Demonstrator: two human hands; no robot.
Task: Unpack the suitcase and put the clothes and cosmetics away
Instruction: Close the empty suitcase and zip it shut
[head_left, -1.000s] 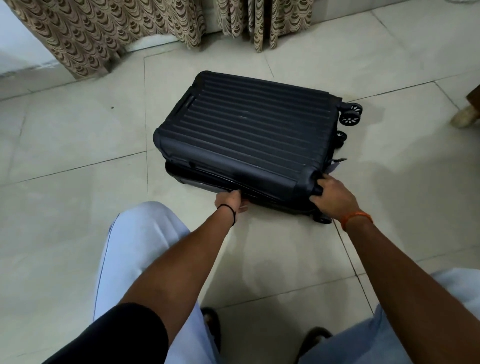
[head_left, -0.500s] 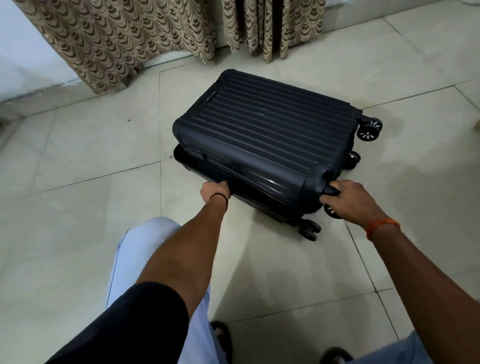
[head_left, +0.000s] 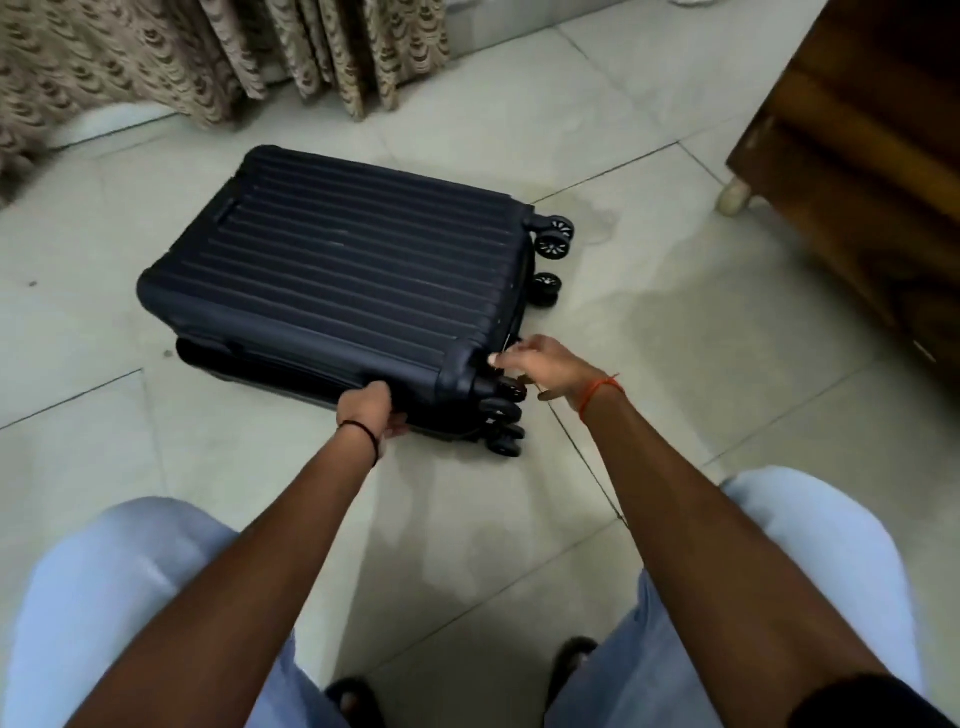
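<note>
Shifted off suitcase (head_left: 343, 280) corner: right hand (head_left: 540, 364), fingers loose, grasping nothing; left hand (head_left: 366, 410) gripping near edge; next, find zip pull, run slowly.

Home bedroom: tiled floor (head_left: 675, 322), patterned curtains (head_left: 156, 57), wooden furniture (head_left: 872, 156), suitcase (head_left: 337, 270) on floor.

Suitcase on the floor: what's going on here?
A person crouches over a dark ribbed suitcase lying flat on the tiled floor, still closed. The left hand grips its near edge at the seam between the two shells. The right hand is at the wheel-end corner, fingers seemingly pinching something small there, possibly a zipper pull; blur makes that uncertain. Nothing is unpacked yet.
</note>
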